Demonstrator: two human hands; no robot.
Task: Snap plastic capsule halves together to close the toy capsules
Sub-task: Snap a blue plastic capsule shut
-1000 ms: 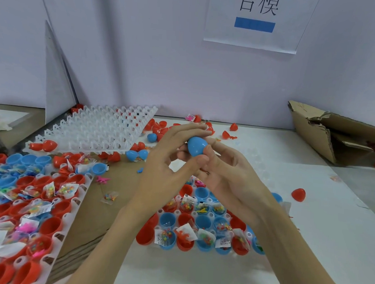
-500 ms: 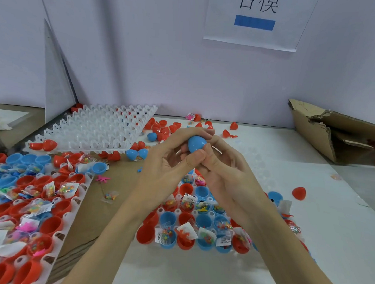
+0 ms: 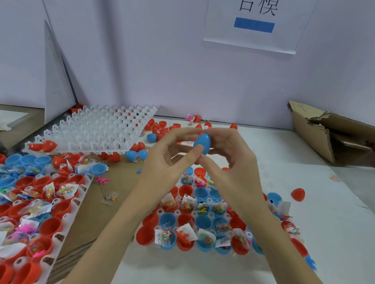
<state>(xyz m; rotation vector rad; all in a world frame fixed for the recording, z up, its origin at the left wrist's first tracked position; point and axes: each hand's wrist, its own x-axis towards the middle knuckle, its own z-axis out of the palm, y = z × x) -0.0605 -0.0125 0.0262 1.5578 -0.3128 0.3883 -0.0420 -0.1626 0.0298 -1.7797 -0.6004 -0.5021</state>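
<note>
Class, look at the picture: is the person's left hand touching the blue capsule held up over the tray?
Touching. The head view shows the left hand with its thumb tip pressed against the blue capsule.

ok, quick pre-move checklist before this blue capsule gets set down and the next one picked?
1. Blue capsule held by both hands: ok, left hand and right hand pinch it between fingertips and thumbs.
2. Halves fully snapped: cannot tell, fingers cover the seam.
3. Toy packet inside: cannot tell, the shell is opaque.
4. Next filled halves ready: ok, the near tray holds open cups with packets.
5. Loose caps available: ok, red halves lie beside the empty white tray.
</note>
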